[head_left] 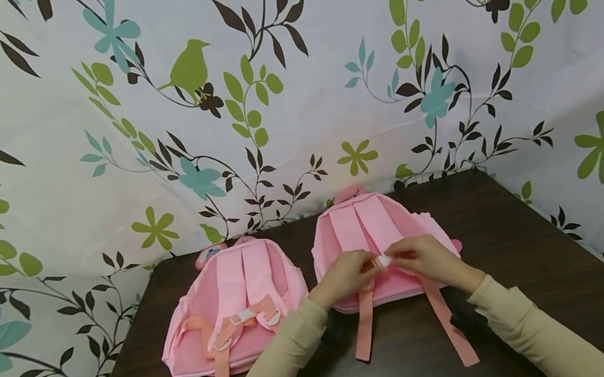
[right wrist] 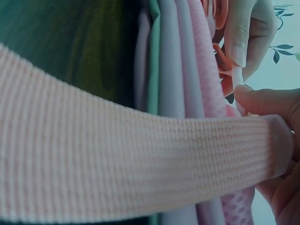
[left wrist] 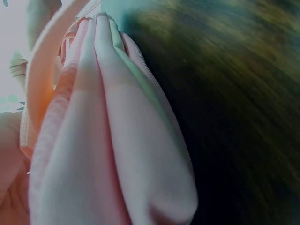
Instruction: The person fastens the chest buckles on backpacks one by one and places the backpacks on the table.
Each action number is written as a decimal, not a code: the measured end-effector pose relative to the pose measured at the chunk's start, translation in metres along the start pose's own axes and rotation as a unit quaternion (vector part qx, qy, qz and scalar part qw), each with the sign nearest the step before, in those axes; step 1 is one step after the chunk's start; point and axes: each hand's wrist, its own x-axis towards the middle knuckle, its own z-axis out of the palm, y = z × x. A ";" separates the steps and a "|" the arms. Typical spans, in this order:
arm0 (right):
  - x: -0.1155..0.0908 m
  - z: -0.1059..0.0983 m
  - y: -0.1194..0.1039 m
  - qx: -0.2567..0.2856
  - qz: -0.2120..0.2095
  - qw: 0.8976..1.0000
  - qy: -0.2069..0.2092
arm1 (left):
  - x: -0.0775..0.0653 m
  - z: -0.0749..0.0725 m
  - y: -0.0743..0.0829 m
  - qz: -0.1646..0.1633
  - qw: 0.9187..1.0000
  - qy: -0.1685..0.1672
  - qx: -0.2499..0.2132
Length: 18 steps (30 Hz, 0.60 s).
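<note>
A pink backpack [head_left: 362,222] lies on the table with its shoulder straps facing up. Over its middle, the left hand [head_left: 348,273] and right hand [head_left: 426,258] meet at a small white buckle [head_left: 384,261] on the strap, each pinching one side of it. Up close in the right wrist view, the fingertips of both hands grip the white buckle [right wrist: 237,77]. A wide peach webbing strap [right wrist: 140,164] crosses in front there. The backpack's layered side [left wrist: 108,140] fills much of the left wrist view, which hides the left fingertips.
A second pink backpack [head_left: 223,330] lies to the left, its white buckle [head_left: 243,316] joined across the straps. Loose peach strap ends [head_left: 365,329] hang toward the front of the dark wooden table [head_left: 525,272]. A patterned curtain [head_left: 303,116] stands behind.
</note>
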 end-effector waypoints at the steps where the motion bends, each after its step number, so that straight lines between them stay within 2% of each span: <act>1: 0.000 0.001 0.001 0.000 -0.002 1.000 -0.001 | 0.000 0.000 0.000 0.002 1.000 -0.002 0.004; 10: -0.005 0.004 0.005 -0.008 -0.008 1.000 -0.008 | -0.001 0.004 -0.002 0.008 1.000 -0.015 0.007; 18: -0.006 0.007 0.005 -0.007 0.007 1.000 -0.022 | -0.002 0.005 -0.001 0.008 1.000 -0.017 0.010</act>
